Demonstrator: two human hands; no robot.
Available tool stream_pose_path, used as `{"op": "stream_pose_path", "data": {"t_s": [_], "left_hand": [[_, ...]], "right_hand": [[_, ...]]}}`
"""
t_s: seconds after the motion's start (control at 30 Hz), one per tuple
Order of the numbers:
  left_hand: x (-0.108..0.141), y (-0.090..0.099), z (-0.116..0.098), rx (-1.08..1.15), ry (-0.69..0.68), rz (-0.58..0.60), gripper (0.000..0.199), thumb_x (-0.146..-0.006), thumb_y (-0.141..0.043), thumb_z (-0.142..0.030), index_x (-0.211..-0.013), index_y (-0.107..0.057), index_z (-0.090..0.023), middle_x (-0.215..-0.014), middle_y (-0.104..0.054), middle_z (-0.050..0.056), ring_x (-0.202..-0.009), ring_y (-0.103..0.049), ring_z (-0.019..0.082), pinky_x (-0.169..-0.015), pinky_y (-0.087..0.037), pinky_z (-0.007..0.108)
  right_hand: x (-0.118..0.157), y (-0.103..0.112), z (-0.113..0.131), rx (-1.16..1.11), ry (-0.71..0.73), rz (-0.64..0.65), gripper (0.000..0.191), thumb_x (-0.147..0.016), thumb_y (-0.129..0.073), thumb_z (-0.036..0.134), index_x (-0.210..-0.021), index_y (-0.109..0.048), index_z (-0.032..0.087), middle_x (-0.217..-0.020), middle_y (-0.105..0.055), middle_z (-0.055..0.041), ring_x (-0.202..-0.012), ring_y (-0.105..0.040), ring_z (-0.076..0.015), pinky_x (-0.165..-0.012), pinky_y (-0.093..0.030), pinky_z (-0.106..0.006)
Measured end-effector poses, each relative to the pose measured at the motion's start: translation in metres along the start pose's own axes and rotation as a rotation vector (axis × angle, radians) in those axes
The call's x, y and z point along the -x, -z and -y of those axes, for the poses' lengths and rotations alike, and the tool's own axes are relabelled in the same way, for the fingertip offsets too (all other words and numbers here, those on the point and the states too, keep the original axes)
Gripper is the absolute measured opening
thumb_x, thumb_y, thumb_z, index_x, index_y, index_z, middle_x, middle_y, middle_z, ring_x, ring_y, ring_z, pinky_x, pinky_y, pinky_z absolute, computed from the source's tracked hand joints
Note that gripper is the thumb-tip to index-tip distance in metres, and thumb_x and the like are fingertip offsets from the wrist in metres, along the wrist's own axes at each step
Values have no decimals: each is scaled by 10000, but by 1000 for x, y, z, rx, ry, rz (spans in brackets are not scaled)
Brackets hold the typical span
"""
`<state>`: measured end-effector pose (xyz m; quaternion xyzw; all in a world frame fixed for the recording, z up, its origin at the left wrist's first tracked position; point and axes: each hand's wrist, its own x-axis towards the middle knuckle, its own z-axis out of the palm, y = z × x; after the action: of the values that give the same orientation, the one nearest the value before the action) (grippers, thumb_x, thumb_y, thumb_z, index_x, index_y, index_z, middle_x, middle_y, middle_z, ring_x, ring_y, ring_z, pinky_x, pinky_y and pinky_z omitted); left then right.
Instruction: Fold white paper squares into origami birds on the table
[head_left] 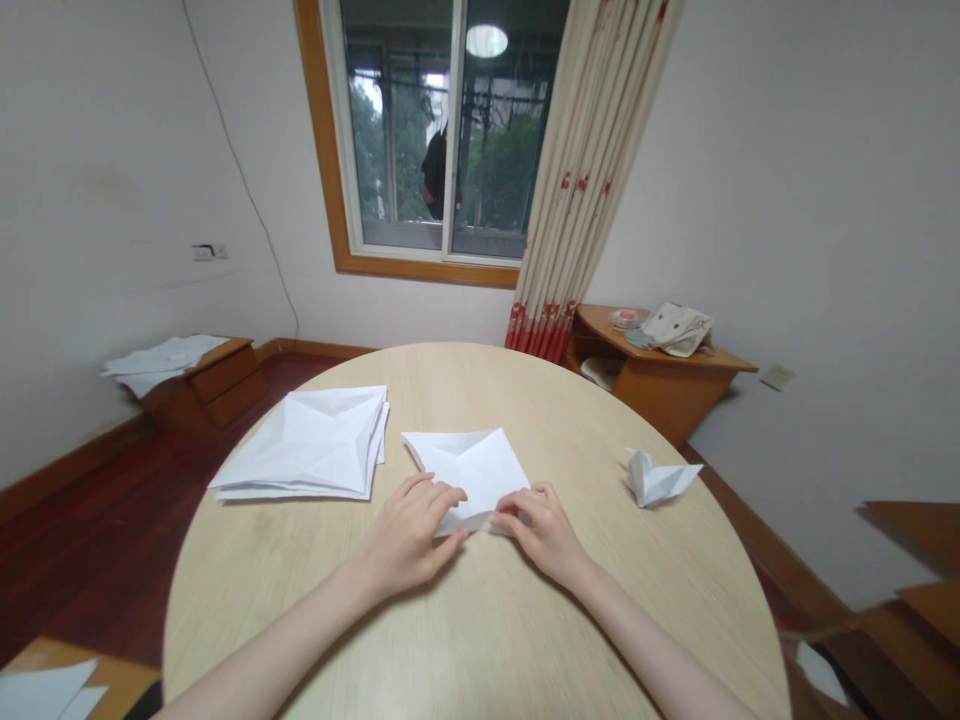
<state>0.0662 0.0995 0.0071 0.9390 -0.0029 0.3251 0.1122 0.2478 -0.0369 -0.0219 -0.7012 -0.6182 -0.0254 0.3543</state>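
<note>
A folded white sheet of paper [472,470] lies in front of me at the middle of the table, its near edge slightly raised. My left hand [412,525] grips its near left side, with the fingers over the paper and the thumb along the near edge. At the near right corner, my right hand [541,525] pinches the paper between thumb and fingers. The fingers partly hide both near corners. Left of the sheet sits a stack of creased white papers [307,445]. A small folded paper figure [658,480] stands by itself on the right.
The round wooden table [450,640] has a curved edge all around. Beyond it are a low cabinet [225,385] with papers on top, a corner desk [667,385] carrying a cloth bag [677,328], a long curtain [577,180] and a window. More paper [49,690] lies at the lower left.
</note>
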Motion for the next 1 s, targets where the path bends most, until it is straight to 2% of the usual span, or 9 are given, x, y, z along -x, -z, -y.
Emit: {"op": "stream_pose_path", "data": {"t_s": [0.2,0.37,0.57,0.8,1.0], "left_hand": [[3,-3,6,54,36,-103,328,-869,-588,-261,-1159,-462,-173,-935,-634,85,-895,-605,244,-823,-495,409],[6,-7,12,50,32,-165,375,-919,-545,-294,-1249,-414,-174,-1090,-616,128,-1030,-587,253,-869,-494,408],[5,-8,13,11,10,-237,355,-957,-484,-289,-1284,-395,-181,-1107,-618,127,-1047,-600,242,-876,-511,398],[7,-14,13,2,25,-249,448,-949,-491,-255,-1359,-317,-208,-1172,-588,130,-1107,-575,252,-924,-504,421],[8,-26,7,106,91,-161,681,-888,-544,-214,-1444,-150,-205,-1390,-401,174,-1309,-391,280,-1049,-398,487]], "right_hand": [[1,1,7,-25,-40,61,186,-942,-492,291,-825,-613,209,-808,-701,-13,-790,-606,-171,-791,-375,-339],[1,1,13,-75,-61,123,186,-954,-451,272,-862,-599,206,-846,-679,-30,-820,-593,-180,-792,-403,-335],[3,-4,15,-108,-63,155,167,-945,-451,260,-891,-596,197,-866,-655,-46,-843,-582,-189,-762,-430,-321],[2,-4,13,13,-73,151,71,-899,-535,215,-923,-595,186,-848,-629,-49,-831,-555,-205,-766,-425,-343],[2,-7,15,-28,-171,141,76,-856,-584,157,-905,-535,188,-817,-598,-28,-808,-550,-198,-756,-425,-333]]}}
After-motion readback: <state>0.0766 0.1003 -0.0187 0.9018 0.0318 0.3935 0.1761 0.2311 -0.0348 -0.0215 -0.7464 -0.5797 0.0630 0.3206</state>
